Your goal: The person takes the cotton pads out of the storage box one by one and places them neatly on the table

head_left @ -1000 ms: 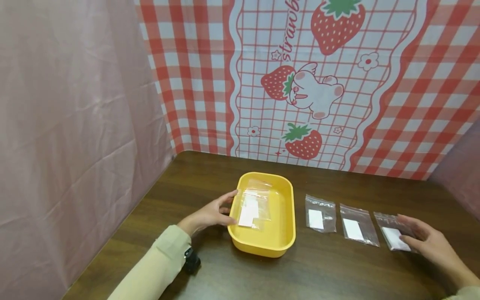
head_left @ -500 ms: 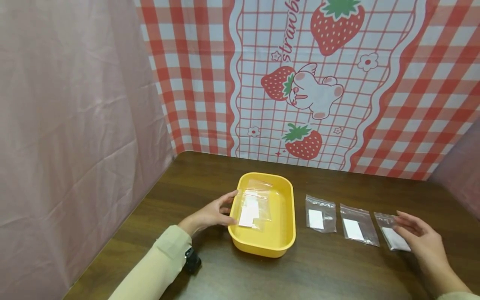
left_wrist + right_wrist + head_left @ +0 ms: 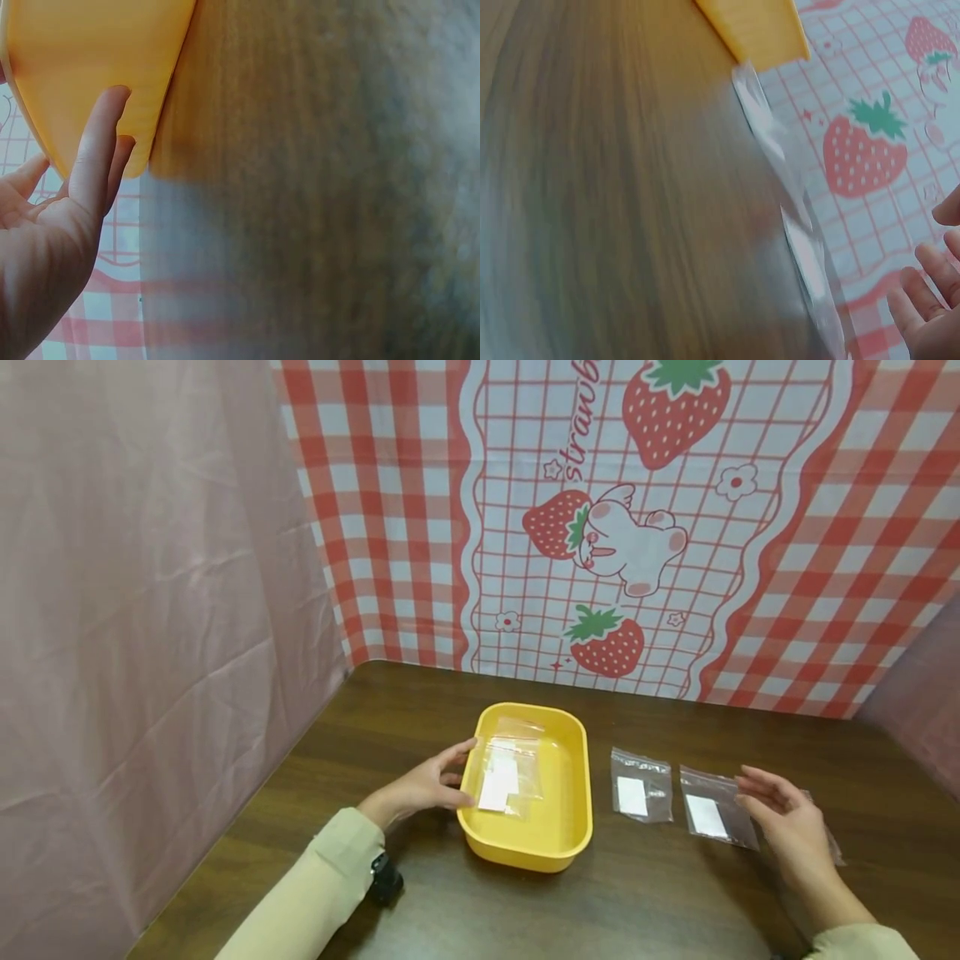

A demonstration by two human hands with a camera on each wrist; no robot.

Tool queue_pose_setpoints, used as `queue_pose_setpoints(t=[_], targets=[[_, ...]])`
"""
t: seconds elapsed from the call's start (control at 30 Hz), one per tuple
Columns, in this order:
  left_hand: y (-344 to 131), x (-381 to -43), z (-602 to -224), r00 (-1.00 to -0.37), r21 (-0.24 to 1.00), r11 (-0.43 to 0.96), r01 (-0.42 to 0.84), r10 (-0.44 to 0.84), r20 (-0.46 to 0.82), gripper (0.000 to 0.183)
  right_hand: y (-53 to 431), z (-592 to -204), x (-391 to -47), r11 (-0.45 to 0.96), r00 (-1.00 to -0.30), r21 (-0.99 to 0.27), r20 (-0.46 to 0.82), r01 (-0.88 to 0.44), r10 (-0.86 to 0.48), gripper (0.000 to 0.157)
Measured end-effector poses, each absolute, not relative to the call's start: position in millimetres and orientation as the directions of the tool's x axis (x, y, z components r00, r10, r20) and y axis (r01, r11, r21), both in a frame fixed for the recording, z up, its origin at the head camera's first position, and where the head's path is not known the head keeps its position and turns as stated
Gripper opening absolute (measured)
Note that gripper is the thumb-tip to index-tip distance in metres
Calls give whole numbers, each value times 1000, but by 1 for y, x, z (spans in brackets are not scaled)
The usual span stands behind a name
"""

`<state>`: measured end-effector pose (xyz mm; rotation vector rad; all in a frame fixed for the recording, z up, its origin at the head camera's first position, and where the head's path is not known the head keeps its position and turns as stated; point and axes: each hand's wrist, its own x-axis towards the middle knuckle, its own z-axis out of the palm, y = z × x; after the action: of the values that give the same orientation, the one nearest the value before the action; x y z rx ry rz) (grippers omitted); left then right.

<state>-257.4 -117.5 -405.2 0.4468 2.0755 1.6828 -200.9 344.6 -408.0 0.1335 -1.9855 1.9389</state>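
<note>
A yellow plastic tray (image 3: 551, 827) stands on the table, with clear zip bags (image 3: 498, 781) holding white inserts lying along its left side. My left hand (image 3: 420, 783) rests against the tray's left wall, fingers fairly straight, as the left wrist view shows too. To the right lie a zip bag with a white card (image 3: 632, 797) and a second such bag (image 3: 707, 817). My right hand (image 3: 797, 833) hovers at the second bag's right edge, fingers spread and nothing between them in the right wrist view. It mostly hides a third bag (image 3: 834, 843).
The dark wooden table (image 3: 420, 910) meets a red-and-white strawberry cloth (image 3: 600, 635) at the back. A pink curtain (image 3: 172, 652) hangs on the left. A small black device (image 3: 386, 880) sits at the left wrist.
My right hand has moved left, from the third bag toward the second one, without carrying a bag. My left hand and the tray have stayed in place.
</note>
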Motion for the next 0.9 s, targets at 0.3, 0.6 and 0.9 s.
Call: queue_pose_setpoints(t=[0.3,0.6,0.9], targets=[[-116,-258,-405,-856,976,217,-20,500,-129,88,308,-411,-209,145,-928,-942,327,-304,177,35],[-117,-257,-404,-858,975,223,-17,498,-129,88,277,-409,-216,152,-923,-931,353,-331,153,32],[-117,-257,-403,-856,976,218,-19,501,-129,88,249,-400,-227,153,-938,-940,325,-306,122,28]])
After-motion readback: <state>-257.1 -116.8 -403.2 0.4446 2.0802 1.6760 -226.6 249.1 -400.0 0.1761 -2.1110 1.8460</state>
